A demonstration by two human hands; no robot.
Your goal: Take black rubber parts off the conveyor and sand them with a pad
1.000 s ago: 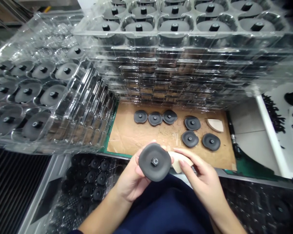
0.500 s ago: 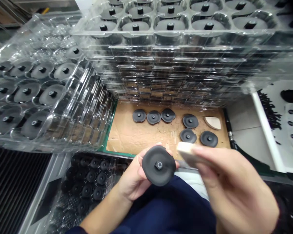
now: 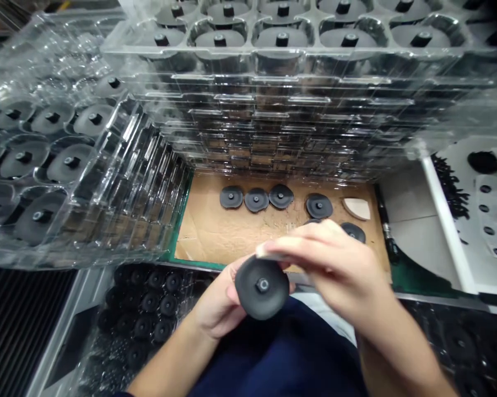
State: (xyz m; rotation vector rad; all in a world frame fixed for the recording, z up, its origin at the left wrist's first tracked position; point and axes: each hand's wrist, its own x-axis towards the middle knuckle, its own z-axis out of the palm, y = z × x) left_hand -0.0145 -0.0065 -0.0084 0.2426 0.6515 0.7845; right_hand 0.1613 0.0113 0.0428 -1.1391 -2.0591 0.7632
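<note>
My left hand (image 3: 217, 303) is closed round a black rubber disc (image 3: 261, 286) with a small hub at its middle, held up over my lap. My right hand (image 3: 335, 264) is closed on a flat cream-coloured pad (image 3: 271, 253) and presses its edge against the top rim of the disc. On the brown cardboard sheet (image 3: 207, 231) behind lie several more black discs (image 3: 256, 199) in a loose row, and a second cream pad (image 3: 357, 208) rests at the right end.
Stacks of clear plastic trays (image 3: 281, 110) holding black discs rise behind the cardboard, and another stack (image 3: 66, 165) leans at the left. A bin of small black parts (image 3: 153, 303) sits low left. A white tray (image 3: 475, 209) stands at the right.
My right hand lifted the cream pad up and away, then brought it back down onto the top edge of the disc. The left hand kept the disc nearly still.
</note>
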